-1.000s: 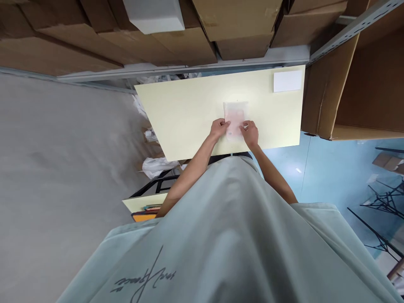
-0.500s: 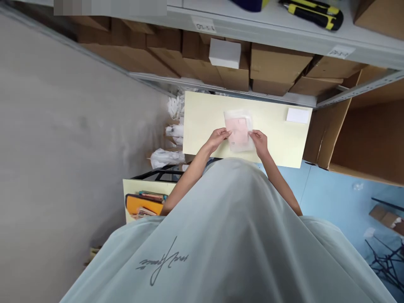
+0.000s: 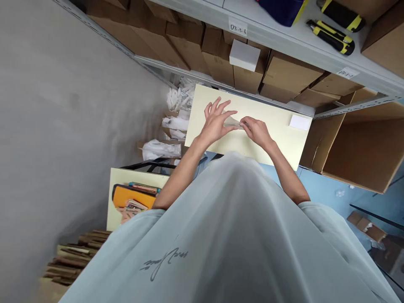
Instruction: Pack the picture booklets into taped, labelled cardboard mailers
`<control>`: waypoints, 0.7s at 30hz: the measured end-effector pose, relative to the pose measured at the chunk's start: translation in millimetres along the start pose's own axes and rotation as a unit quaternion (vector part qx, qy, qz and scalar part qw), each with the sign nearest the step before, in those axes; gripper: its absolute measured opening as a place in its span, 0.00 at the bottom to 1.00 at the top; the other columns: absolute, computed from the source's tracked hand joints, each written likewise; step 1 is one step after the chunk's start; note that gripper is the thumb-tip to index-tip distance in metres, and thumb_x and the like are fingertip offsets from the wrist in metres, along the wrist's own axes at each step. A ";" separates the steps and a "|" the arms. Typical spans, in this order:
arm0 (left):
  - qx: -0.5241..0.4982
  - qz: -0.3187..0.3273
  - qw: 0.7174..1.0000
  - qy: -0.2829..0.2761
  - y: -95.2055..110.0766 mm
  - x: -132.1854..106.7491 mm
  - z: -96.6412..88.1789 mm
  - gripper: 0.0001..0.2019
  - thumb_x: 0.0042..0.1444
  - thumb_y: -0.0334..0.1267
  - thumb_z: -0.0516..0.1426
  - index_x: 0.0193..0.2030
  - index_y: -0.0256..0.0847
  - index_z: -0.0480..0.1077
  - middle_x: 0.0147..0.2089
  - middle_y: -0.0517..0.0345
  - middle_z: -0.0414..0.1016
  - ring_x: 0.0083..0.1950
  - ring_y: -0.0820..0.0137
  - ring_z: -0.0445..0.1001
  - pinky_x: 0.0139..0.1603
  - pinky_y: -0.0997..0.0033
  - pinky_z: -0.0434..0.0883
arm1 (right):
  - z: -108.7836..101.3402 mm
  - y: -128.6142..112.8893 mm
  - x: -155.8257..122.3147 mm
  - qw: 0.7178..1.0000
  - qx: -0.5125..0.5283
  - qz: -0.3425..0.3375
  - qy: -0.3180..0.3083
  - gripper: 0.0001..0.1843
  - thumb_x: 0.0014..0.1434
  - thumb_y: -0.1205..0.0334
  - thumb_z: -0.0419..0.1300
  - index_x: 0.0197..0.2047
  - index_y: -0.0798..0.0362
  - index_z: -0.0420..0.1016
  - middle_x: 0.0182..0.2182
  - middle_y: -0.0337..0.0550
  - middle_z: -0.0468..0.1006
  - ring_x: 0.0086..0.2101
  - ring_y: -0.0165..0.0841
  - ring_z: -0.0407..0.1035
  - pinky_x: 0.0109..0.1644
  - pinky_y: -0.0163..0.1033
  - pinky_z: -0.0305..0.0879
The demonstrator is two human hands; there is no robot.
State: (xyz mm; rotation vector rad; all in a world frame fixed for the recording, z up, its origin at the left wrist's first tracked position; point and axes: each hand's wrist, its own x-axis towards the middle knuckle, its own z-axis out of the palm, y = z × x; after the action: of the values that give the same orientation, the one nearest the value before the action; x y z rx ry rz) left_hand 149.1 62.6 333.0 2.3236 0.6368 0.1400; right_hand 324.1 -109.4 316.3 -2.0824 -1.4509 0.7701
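Above the pale yellow tabletop [image 3: 274,139], a frosted plastic bag [image 3: 232,121] shows nearly edge-on as a thin, greyish sliver. My right hand [image 3: 257,131] pinches its right end between thumb and fingers. My left hand [image 3: 216,122] has its fingers spread, the thumb and forefinger apart on either side of the bag's left end. Whether they touch it I cannot tell. The bag's broad face and any contents are hidden at this angle.
A white label or card [image 3: 299,122] lies at the table's right. Behind stands a shelf with cardboard boxes [image 3: 290,75], a small white box [image 3: 244,54] and yellow-black utility knives [image 3: 331,37]. A large open carton [image 3: 362,147] is at right, white plastic bags [image 3: 160,149] at left.
The bag, earlier face-up with a pink sheet inside and held at both sides, has turned edge-on. My left hand has spread its fingers and moved up-left. The view has shifted.
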 end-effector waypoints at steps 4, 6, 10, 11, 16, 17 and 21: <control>-0.045 0.040 0.996 -0.060 -16.7 12.3 -15.7 0.16 0.75 0.58 0.67 0.50 0.50 0.90 0.56 0.48 0.90 0.70 0.45 0.80 0.84 0.38 0.61 | -5.5 -16.5 2.6 1.000 0.007 0.000 0.003 0.18 0.85 0.52 0.55 0.60 0.48 0.84 0.56 0.50 0.92 0.53 0.49 0.84 0.56 0.45 0.74; -0.062 0.045 0.994 -0.072 -25.5 11.7 -21.8 0.17 0.76 0.56 0.65 0.50 0.48 0.90 0.50 0.47 0.90 0.61 0.48 0.84 0.77 0.44 0.70 | -5.4 -20.6 2.5 1.000 0.023 0.014 0.016 0.17 0.83 0.49 0.59 0.61 0.48 0.85 0.58 0.49 0.91 0.54 0.49 0.84 0.58 0.46 0.75; -0.091 0.044 0.991 -0.087 -39.5 6.9 -36.4 0.16 0.74 0.51 0.64 0.51 0.44 0.91 0.52 0.48 0.90 0.55 0.53 0.86 0.63 0.56 0.77 | -1.0 -23.2 2.3 0.996 0.067 0.053 0.032 0.16 0.79 0.48 0.64 0.54 0.48 0.89 0.54 0.48 0.93 0.53 0.49 0.85 0.60 0.48 0.77; -0.097 0.046 0.990 -0.089 -42.9 6.0 -39.7 0.15 0.73 0.50 0.65 0.51 0.44 0.91 0.51 0.48 0.90 0.55 0.53 0.87 0.62 0.57 0.78 | 0.5 -24.0 2.4 0.994 0.085 0.059 0.035 0.16 0.79 0.49 0.64 0.51 0.49 0.90 0.53 0.48 0.93 0.52 0.49 0.85 0.61 0.48 0.77; -0.137 0.047 0.985 -0.094 -61.6 4.4 -51.7 0.13 0.70 0.48 0.66 0.48 0.44 0.91 0.50 0.50 0.91 0.52 0.55 0.88 0.63 0.58 0.79 | 6.4 -34.3 4.3 0.986 0.141 0.076 0.036 0.12 0.71 0.53 0.68 0.47 0.49 0.91 0.49 0.46 0.94 0.51 0.49 0.86 0.61 0.49 0.78; -0.144 0.045 0.984 -0.098 -65.2 4.6 -53.5 0.13 0.70 0.48 0.67 0.48 0.44 0.91 0.50 0.50 0.91 0.52 0.55 0.88 0.63 0.58 0.79 | 7.6 -37.0 5.6 0.985 0.145 0.083 0.037 0.11 0.70 0.54 0.68 0.47 0.49 0.91 0.48 0.45 0.94 0.50 0.48 0.85 0.61 0.49 0.78; -0.150 0.051 0.980 -0.122 -78.0 6.7 -60.2 0.12 0.69 0.48 0.68 0.48 0.45 0.92 0.49 0.51 0.91 0.52 0.55 0.88 0.63 0.58 0.80 | 15.5 -42.0 15.3 0.974 0.186 0.119 0.040 0.10 0.66 0.55 0.70 0.43 0.51 0.90 0.43 0.43 0.93 0.47 0.45 0.84 0.57 0.46 0.77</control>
State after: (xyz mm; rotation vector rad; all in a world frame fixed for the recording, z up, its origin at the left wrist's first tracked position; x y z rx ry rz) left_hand 106.9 151.6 325.0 2.0390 0.3476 -0.0031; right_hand 289.5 -80.5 330.5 -1.9841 -0.9361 0.9565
